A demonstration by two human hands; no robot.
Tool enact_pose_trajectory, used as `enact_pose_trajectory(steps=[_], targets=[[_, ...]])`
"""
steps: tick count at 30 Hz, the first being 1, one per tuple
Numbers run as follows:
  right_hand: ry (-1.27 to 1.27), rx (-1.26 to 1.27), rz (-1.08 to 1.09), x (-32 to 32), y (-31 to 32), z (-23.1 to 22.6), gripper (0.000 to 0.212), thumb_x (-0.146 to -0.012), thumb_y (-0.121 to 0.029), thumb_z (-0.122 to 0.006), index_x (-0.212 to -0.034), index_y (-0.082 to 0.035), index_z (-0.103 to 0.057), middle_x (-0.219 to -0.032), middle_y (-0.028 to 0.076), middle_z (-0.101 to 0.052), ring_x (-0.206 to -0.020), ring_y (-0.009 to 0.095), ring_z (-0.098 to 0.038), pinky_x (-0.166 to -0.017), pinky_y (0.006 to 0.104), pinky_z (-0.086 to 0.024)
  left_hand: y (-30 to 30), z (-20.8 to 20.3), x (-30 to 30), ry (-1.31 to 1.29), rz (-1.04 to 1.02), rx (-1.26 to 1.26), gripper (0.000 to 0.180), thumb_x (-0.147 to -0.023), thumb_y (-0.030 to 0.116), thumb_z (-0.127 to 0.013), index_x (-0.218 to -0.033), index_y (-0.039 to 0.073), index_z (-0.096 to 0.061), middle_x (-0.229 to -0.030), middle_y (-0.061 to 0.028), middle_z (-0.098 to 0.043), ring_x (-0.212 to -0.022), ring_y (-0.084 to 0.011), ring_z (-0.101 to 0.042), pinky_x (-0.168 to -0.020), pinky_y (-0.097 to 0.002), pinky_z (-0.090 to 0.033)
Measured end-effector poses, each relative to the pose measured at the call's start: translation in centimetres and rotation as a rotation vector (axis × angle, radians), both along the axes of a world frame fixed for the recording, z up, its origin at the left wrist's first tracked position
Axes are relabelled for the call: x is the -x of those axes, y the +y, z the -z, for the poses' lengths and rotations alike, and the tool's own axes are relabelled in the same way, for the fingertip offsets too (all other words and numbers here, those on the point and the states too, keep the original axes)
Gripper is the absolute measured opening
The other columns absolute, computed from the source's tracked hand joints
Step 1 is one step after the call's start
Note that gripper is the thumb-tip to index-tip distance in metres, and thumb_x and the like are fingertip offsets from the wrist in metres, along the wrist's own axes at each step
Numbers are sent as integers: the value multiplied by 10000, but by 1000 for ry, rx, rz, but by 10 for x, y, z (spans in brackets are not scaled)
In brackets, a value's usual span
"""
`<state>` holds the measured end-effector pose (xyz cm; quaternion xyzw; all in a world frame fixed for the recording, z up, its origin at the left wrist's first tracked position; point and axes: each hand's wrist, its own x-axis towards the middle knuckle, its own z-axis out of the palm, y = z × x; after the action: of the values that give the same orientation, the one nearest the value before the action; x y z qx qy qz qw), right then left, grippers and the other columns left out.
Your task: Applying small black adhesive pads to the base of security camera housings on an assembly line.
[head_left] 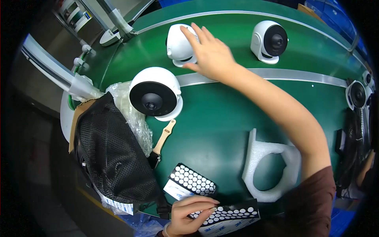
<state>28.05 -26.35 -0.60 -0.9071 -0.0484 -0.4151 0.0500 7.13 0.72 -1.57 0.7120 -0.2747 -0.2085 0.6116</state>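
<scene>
My right hand (211,55) reaches far across to a white round security camera (177,45) standing on the green belt. Its fingers are spread over the camera's right side; whether they touch it I cannot tell. At the near edge, my left hand (189,216) pinches a sheet of round white stickers (235,215) on a black backing. A second sticker sheet (192,181) lies on the green table just beyond that hand. Nearer than the reached-for camera stands another white camera (154,94) with a black front, its lens facing me.
A third white camera (269,41) stands on the belt at the far right. A white foam ring (252,177) lies beneath my right arm. Left are a black mesh bag (114,154), bubble wrap (136,122) and a watch with a beige strap (164,138). A metal rail (292,74) crosses the table.
</scene>
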Motion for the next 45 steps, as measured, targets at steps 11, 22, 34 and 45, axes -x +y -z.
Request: enact_pose_trajectory(steps=[11, 22, 34, 45], targets=[[98, -867, -58, -27, -15, -18, 1064, -489, -428, -816, -1258, 36, -245, -1197, 259, -411, -1085, 382, -469, -872, 443, -466, -3, -13, -2, -58, 83, -87, 107, -752, -43, -588, -843, -54, -643, -904, -174, -638, -805, -229, -622, -734, -297, -482], [725, -1514, -413, 254, -21, -85, 414, -829, -384, -560, -1032, -24, -601, -936, 56, -630, -793, 105, -616, -736, 246, -493, -9, -9, 5, -447, 79, 48, 152, -658, -39, -660, -808, -21, -669, -987, -168, -613, -508, -88, -442, -473, -196, -363], [628, -792, -28, 247, -5, -41, 495, -874, -465, -445, -1002, -22, -623, -905, 188, -622, -833, 316, -597, -724, 368, -472, -46, -25, 32, -572, 72, 72, 111, -693, 12, -683, -803, 20, -668, -980, -128, -500, -830, -204, -528, -677, -273, -440], [452, -712, -190, 365, 61, -48, 81, -706, -56, -666, -747, -30, -601, -678, 95, -603, -618, 250, -596, -560, 294, -460, -47, -37, 37, -592, 193, 20, 139, -681, 14, -671, -817, 42, -657, -758, -56, -614, -669, -190, -527, -650, -277, -342]])
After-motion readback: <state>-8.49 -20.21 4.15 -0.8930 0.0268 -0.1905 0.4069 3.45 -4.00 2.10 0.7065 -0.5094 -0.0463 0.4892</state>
